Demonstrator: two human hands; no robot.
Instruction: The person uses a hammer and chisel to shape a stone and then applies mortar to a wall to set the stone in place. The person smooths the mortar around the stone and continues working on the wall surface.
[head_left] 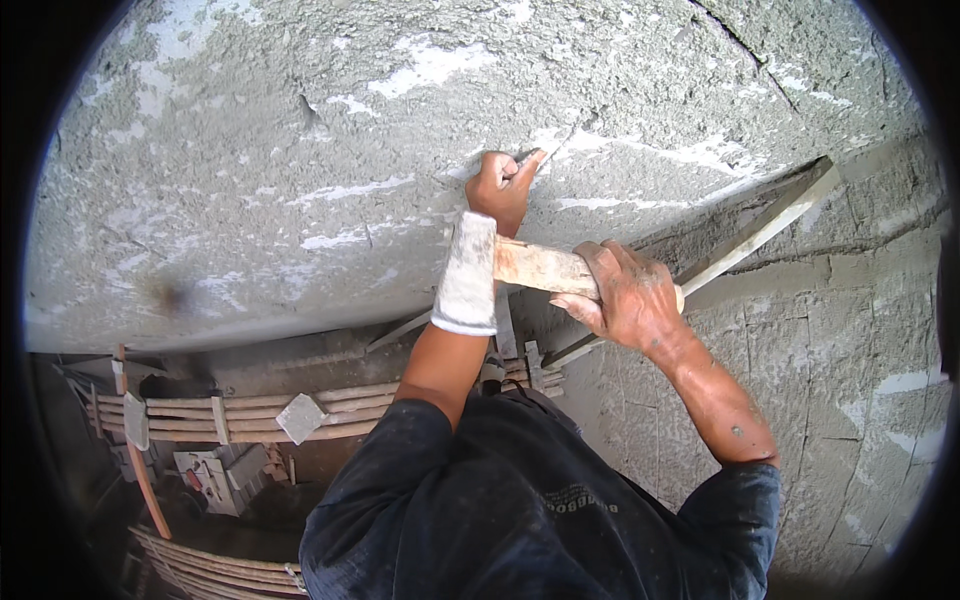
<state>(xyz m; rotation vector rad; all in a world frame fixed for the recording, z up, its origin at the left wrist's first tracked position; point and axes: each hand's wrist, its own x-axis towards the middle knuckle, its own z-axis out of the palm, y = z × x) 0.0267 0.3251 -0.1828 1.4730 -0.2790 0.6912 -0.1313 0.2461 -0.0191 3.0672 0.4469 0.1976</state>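
My right hand (630, 295) is wrapped round the short wooden handle of a hammer (467, 275). The hammer's heavy head is coated in pale dust and hangs in front of my left forearm. Farther out, my left hand (502, 185) is against the rough grey mortar surface (380, 130). Its fingers are curled in, with thumb and forefinger close together beside a white patch. A thin dark line runs from the fingertips across the surface; whether they pinch something slender cannot be made out.
On the right stands a grey wall (800, 350) scored with lines, and a wooden batten (760, 225) slants against it. Below left, bundled poles (260, 415) form scaffolding, with a pale square plate (300, 418) on them. Stacked grey blocks (225, 475) lie lower down.
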